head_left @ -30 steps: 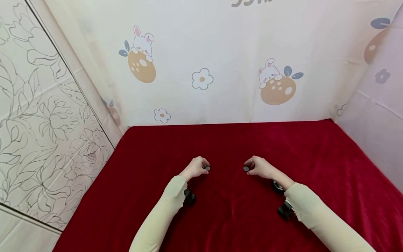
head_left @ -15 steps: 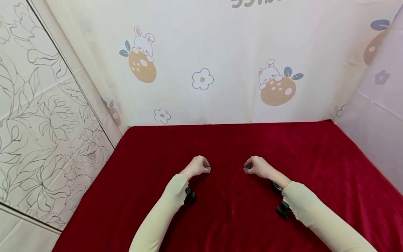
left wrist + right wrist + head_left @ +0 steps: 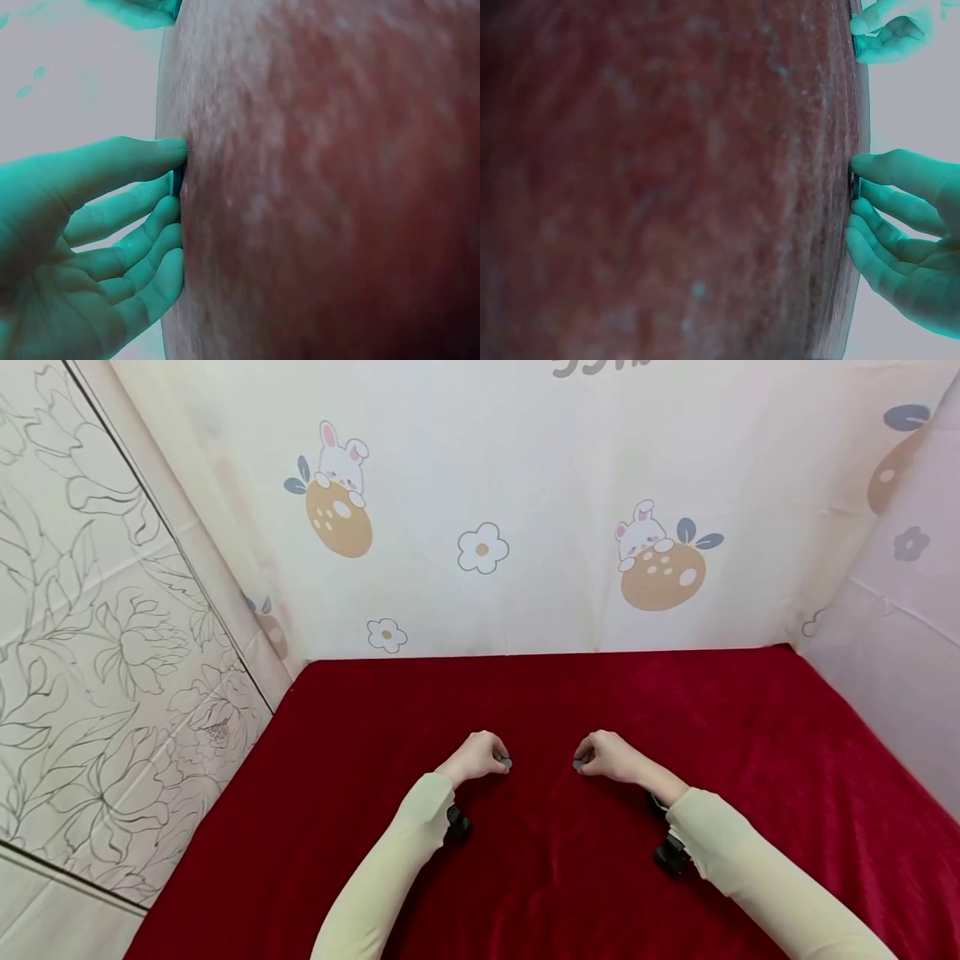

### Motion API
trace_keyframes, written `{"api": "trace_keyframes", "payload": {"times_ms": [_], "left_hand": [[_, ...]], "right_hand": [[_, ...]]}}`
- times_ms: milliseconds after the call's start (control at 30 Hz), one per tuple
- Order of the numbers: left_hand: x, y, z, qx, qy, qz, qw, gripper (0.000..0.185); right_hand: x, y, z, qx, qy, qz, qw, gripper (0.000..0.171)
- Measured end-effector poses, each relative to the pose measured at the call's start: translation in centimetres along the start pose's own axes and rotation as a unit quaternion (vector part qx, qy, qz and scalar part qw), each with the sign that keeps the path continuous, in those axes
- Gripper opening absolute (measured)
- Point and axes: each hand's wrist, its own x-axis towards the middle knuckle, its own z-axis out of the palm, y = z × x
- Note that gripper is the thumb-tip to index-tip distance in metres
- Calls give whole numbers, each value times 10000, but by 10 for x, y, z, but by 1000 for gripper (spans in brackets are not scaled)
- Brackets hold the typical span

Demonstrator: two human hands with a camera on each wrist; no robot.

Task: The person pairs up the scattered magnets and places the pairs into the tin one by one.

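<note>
Two small, flat grey discs are held low over the red cloth, or on it; I cannot tell which. My left hand [image 3: 477,755] pinches the left disc [image 3: 507,763] between thumb and fingers. The right disc [image 3: 577,765] is pinched by my right hand [image 3: 611,757] in the same way. A short gap of cloth separates the discs. Seen from the left wrist, the left disc [image 3: 177,182] shows edge-on between thumb and fingertips. In the right wrist view the right disc [image 3: 856,186] is a thin dark edge, with my left hand [image 3: 894,31] further off.
Red velvety cloth [image 3: 420,693] covers the table. A pale printed curtain [image 3: 555,560] hangs behind it, and a panel with flower line drawings [image 3: 120,693] stands at the left. Dark wrist cameras [image 3: 671,855] sit under both cuffs.
Both hands have moved slightly inward with their discs, so the gap between them is narrower. The discs' round faces show less than a second ago.
</note>
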Motion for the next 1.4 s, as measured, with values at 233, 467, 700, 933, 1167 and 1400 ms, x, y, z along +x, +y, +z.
{"api": "trace_keyframes", "payload": {"times_ms": [233,467,700,933,1167,1400], "left_hand": [[4,8,4,-35,-93,9,10000,15],[6,15,9,-52,-165,13,9998,15],[7,22,12,-39,-200,23,9998,14],[10,25,17,44,-213,31,9998,14],[13,29,20,52,-296,21,9995,14],[16,34,23,155,-357,23,9992,14]], "right_hand": [[3,-6,2,-7,-40,-88,10000,8],[8,-9,6,-42,-46,-124,9999,9],[13,-14,11,20,-132,-73,9999,9],[16,-17,15,-46,-200,-32,9998,10],[18,-21,17,-20,-253,-12,9997,11],[20,-25,18,0,-262,-3,9997,12]]}}
